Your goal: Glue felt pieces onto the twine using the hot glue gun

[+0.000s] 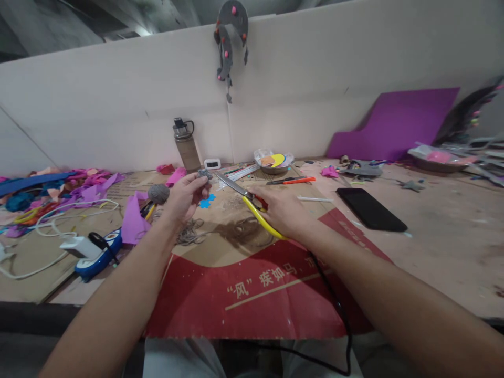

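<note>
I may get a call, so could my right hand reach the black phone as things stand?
Likely yes: the black phone lies to the right of your right hand, with only a thin white strip seen between, though that hand holds the scissors.

craft workshop: coloured scraps (100,186), yarn ball (158,193), scissors (249,202), cluttered bench (444,231)

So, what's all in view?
Scissors: 1, yellow-handled, in right hand
Small piece: 1, grey, in left hand
Yarn ball: 1, grey, left
Bottle: 1, brownish, near wall
Small device: 1, white, beside bottle
Bowl: 1, silvery, back centre
Slim tool: 1, orange, centre
Phone: 1, black, right
Large sheet: 1, purple, right
Scraps: many, multicoloured, mostly left
Charger: 1, white, left
Printed cardboard: 1, red and tan, front
Ornament: 1, grey, on wall
Hands: 2, bare, centre
</note>
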